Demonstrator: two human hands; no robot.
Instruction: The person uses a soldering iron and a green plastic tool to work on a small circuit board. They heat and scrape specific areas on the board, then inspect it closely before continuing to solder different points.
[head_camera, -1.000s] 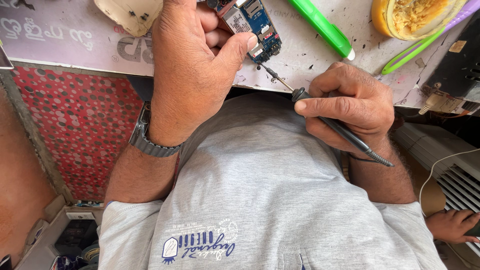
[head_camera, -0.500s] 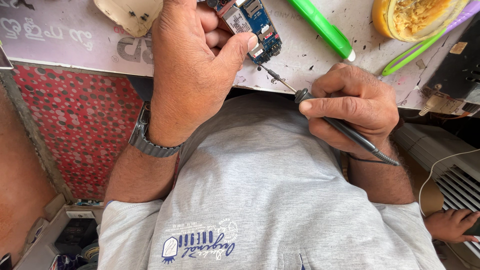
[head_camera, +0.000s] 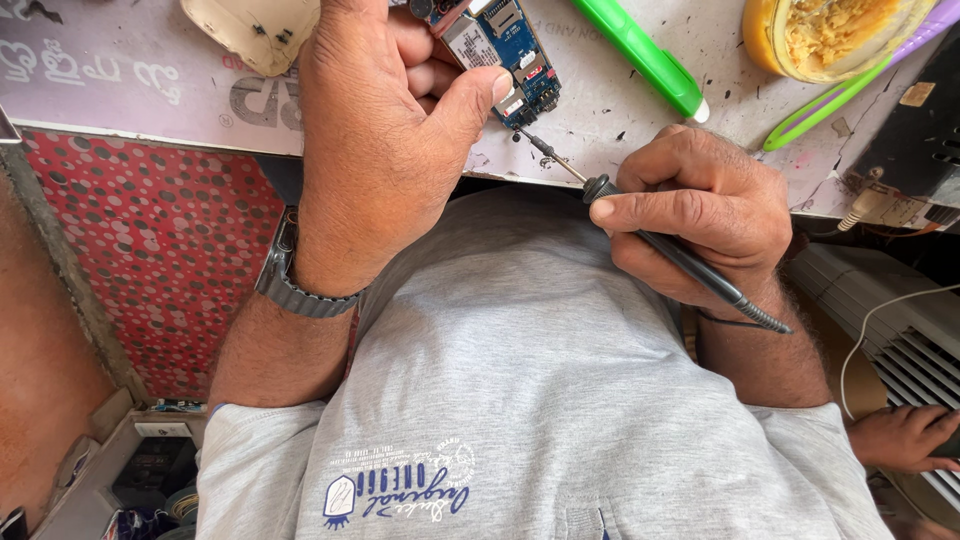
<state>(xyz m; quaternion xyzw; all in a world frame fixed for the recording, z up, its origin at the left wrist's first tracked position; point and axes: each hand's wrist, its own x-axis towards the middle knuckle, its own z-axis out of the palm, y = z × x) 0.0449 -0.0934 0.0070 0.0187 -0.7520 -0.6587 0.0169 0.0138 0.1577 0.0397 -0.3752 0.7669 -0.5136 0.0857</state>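
So the blue circuit board (head_camera: 505, 50) sits flat near the bench's (head_camera: 640, 125) front edge, and the left hand (head_camera: 385, 140) is clamped down on it, thumb pressed along the board's near side with the other fingers curled on top. The right hand (head_camera: 700, 225) has a pen-style grip on the black soldering iron (head_camera: 665, 245), its tip parked right at the board's lower corner, basically touching. Looks like mid-job to me: the board's out of its housing, with the cream shell (head_camera: 250, 30) lying left of the board, and I can't make out any finished joints. Room's tight though: the green pen (head_camera: 640, 55) sits just right of the board, the yellow paste tub (head_camera: 835, 35) further right, bench edge directly below.
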